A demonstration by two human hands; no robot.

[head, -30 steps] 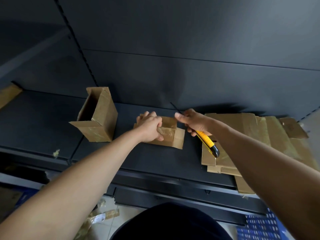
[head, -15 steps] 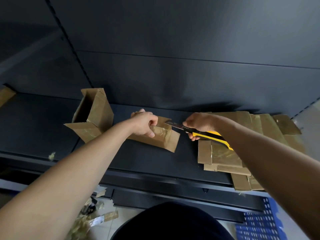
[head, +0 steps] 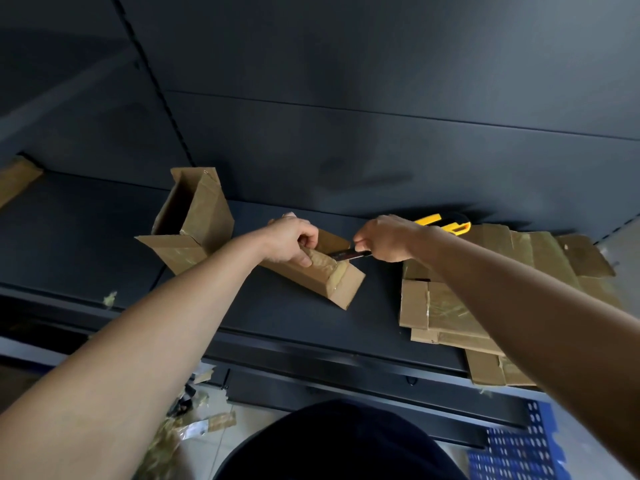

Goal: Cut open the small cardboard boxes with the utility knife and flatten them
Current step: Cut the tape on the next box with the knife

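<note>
A small taped cardboard box [head: 341, 282] lies on the dark shelf [head: 277, 313] in the middle. My left hand [head: 292, 239] presses down on its top at the left end. My right hand [head: 386, 240] grips a yellow utility knife [head: 446, 226], its handle sticking out behind the hand to the right. The blade [head: 343, 254] lies against the taped top seam of the box, just right of my left fingers.
An opened, upright cardboard box [head: 194, 223] stands to the left. A stack of flattened cardboard [head: 502, 289] lies on the right of the shelf. Tape scraps litter the floor [head: 194, 424] below, and a blue perforated crate [head: 519, 445] is at the bottom right.
My right hand turned the knife from pointing away to blade-first toward the box, and the blade now rests on the tape seam. The box has rotated slightly under my left hand.
</note>
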